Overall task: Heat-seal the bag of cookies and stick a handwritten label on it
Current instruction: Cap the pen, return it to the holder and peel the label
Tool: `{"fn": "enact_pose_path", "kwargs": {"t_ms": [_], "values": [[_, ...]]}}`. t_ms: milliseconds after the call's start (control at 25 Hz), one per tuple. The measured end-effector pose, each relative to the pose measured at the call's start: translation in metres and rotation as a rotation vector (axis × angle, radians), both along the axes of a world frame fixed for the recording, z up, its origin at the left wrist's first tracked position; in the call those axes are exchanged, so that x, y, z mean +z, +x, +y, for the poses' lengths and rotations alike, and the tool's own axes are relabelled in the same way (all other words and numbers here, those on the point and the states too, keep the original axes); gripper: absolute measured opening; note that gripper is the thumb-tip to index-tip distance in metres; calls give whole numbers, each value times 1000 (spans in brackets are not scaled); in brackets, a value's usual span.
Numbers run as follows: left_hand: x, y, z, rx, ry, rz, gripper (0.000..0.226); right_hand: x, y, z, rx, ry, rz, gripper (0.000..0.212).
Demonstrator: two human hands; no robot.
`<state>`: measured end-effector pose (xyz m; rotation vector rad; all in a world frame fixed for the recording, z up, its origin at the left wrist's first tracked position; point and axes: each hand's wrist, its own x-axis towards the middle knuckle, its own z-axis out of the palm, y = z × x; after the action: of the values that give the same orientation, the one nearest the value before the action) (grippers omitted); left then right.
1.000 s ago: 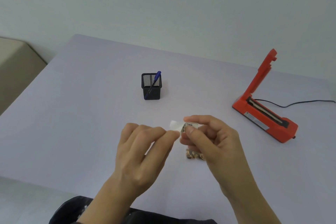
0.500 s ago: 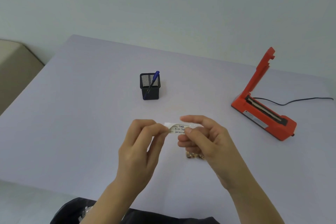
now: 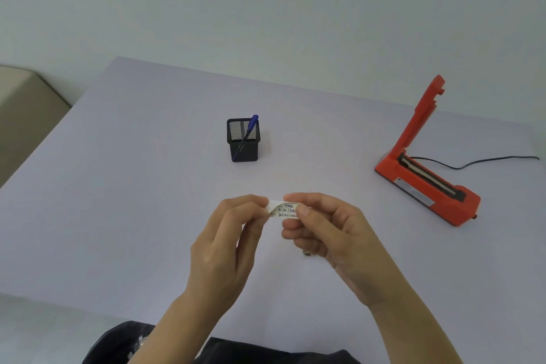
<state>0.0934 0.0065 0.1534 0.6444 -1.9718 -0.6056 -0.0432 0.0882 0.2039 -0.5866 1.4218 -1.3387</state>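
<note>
Both hands pinch the handwritten label (image 3: 285, 210) above the worktop (image 3: 118, 201).
The left hand (image 3: 224, 248) has its grip on the label's curled white end. The right hand (image 3: 334, 239) grips the written end between thumb and forefinger, covering part of the writing. The bag of cookies (image 3: 307, 253) is almost wholly hidden under the right hand; only a dark speck, probably its edge, shows. The red heat sealer (image 3: 425, 183) sits to the right, arm raised.

A pale lilac table (image 3: 118, 201) carries a black mesh pen cup (image 3: 243, 146) and, well apart, an orange-red heat sealer (image 3: 428, 186). Something small, perhaps the cookie bag (image 3: 307, 253), lies nearer, mostly hidden.
</note>
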Motion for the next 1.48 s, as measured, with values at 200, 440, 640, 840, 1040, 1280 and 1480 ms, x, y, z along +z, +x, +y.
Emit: {"fn": "enact_pose_path", "kwargs": {"t_ms": [200, 440, 640, 840, 1040, 1280, 1480], "values": [[0, 2, -1, -23, -35, -44, 5, 0, -1, -1, 3, -10, 5, 19], [1, 3, 1, -36, -1, -75, 16, -3, -2, 0, 1, -26, 65, 18], [-3, 2, 1, -16, 59, -101, 18, -12, -2, -4, 2, -43, 128, 19], [-24, 1, -3, 12, 277, -76, 5, -31, -5, -19, -4, -22, 85, 20], [-66, 2, -16, 52, 410, -111, 5, -76, -8, -48, 27, 62, 42, 18], [-120, -2, -39, 64, 604, -139, 23, -141, -14, -76, 60, 171, -62, 13], [-158, -11, -53, 96, 672, -143, 25, -182, -22, -94, 98, 186, -32, 22]]}}
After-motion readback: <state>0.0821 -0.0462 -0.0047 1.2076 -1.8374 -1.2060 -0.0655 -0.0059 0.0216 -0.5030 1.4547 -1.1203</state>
